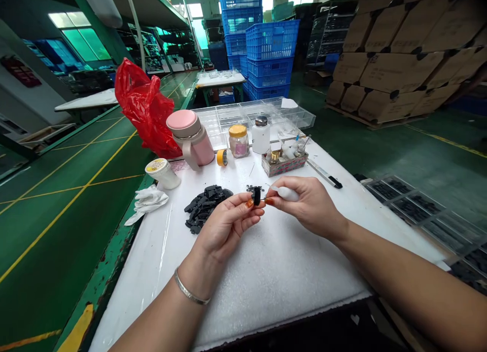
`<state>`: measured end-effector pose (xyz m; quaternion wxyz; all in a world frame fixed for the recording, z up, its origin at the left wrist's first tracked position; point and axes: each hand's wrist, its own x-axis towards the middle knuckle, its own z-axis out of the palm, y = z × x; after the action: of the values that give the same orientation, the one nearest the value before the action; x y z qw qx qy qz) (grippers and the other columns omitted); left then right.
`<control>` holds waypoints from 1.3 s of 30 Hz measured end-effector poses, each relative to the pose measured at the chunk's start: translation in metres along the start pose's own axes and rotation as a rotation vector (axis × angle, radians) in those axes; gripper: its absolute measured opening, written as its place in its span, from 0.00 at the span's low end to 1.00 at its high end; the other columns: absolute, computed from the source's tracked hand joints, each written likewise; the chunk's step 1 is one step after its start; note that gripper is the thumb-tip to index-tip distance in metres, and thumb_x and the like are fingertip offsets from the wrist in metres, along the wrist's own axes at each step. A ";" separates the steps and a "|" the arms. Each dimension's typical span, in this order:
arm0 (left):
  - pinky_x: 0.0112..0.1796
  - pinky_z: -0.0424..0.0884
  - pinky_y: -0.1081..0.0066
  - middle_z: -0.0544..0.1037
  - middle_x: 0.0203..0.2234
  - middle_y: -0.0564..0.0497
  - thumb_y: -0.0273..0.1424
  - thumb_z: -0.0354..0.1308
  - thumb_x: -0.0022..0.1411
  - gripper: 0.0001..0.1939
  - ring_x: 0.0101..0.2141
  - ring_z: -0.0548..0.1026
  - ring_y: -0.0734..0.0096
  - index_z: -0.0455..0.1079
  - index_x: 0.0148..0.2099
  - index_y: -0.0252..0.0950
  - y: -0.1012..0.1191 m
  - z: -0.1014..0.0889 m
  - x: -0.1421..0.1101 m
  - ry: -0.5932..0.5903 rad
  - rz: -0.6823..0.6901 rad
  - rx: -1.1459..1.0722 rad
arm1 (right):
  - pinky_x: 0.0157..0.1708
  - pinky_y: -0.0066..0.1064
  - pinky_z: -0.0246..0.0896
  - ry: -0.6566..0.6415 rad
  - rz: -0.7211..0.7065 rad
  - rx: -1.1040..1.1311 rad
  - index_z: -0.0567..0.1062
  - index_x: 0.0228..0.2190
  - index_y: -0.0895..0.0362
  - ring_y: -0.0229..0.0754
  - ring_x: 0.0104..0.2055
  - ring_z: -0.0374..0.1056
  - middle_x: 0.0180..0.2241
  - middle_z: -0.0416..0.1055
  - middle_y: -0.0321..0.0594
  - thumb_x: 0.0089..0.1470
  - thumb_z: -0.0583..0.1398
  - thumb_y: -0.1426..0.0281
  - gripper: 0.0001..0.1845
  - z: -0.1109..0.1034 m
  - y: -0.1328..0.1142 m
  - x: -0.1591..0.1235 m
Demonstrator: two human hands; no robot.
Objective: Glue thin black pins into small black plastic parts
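Observation:
My left hand (232,220) pinches a small black plastic part (257,196) between thumb and fingers above the white foam-covered table. Close to its right, my right hand (304,202) is closed around a small white squeeze bottle (288,194), its thin tip turned toward the left. Fingertips of both hands nearly meet at the black part. To the left lies a heap of black plastic parts (205,205). Tiny black rings (249,188) are scattered just behind my fingers; my left hand and the held part hide some of them.
Behind the hands stand a pink mug (201,146), a yellow tape roll (221,157), a yellow-lidded jar (238,141), a white bottle (261,136) and a small box of bottles (283,165). A utility knife (325,173) lies right, white gloves (148,202) left. Divided trays (418,210) sit beyond the right edge.

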<state>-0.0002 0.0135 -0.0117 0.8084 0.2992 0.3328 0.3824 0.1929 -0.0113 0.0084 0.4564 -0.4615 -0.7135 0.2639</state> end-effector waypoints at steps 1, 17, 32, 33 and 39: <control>0.31 0.78 0.79 0.80 0.34 0.41 0.17 0.62 0.57 0.10 0.30 0.80 0.72 0.73 0.44 0.26 0.000 0.000 0.000 -0.011 -0.001 0.001 | 0.32 0.27 0.61 -0.002 -0.002 -0.028 0.79 0.30 0.58 0.36 0.31 0.71 0.28 0.77 0.34 0.54 0.65 0.71 0.03 0.000 0.000 0.000; 0.33 0.78 0.80 0.78 0.28 0.48 0.22 0.72 0.50 0.13 0.28 0.78 0.76 0.75 0.39 0.28 -0.002 -0.003 0.004 -0.043 0.020 0.045 | 0.31 0.27 0.58 0.009 -0.150 -0.218 0.79 0.28 0.60 0.36 0.29 0.70 0.27 0.76 0.36 0.49 0.63 0.79 0.05 0.001 0.000 -0.001; 0.32 0.75 0.79 0.80 0.27 0.48 0.26 0.74 0.44 0.16 0.26 0.77 0.76 0.75 0.36 0.30 -0.006 0.003 0.001 0.067 0.141 0.200 | 0.32 0.29 0.59 0.030 -0.264 -0.322 0.77 0.28 0.57 0.39 0.29 0.70 0.27 0.76 0.37 0.49 0.60 0.78 0.06 0.006 0.007 -0.002; 0.31 0.75 0.79 0.80 0.27 0.48 0.26 0.74 0.44 0.16 0.26 0.77 0.76 0.75 0.36 0.30 -0.006 0.002 0.001 0.067 0.132 0.198 | 0.32 0.29 0.59 0.028 -0.262 -0.323 0.77 0.28 0.58 0.39 0.29 0.70 0.27 0.76 0.37 0.49 0.60 0.77 0.05 0.006 0.007 -0.002; 0.33 0.76 0.77 0.80 0.29 0.49 0.27 0.72 0.49 0.11 0.28 0.77 0.75 0.77 0.36 0.31 -0.010 0.003 0.000 0.120 0.341 0.340 | 0.32 0.31 0.59 0.052 -0.311 -0.385 0.77 0.28 0.59 0.42 0.30 0.71 0.27 0.76 0.40 0.49 0.60 0.77 0.05 0.010 0.007 -0.004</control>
<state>0.0066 0.0077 -0.0177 0.6491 0.4594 0.3844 0.4689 0.1878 -0.0115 -0.0030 0.4135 -0.4311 -0.8011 0.0377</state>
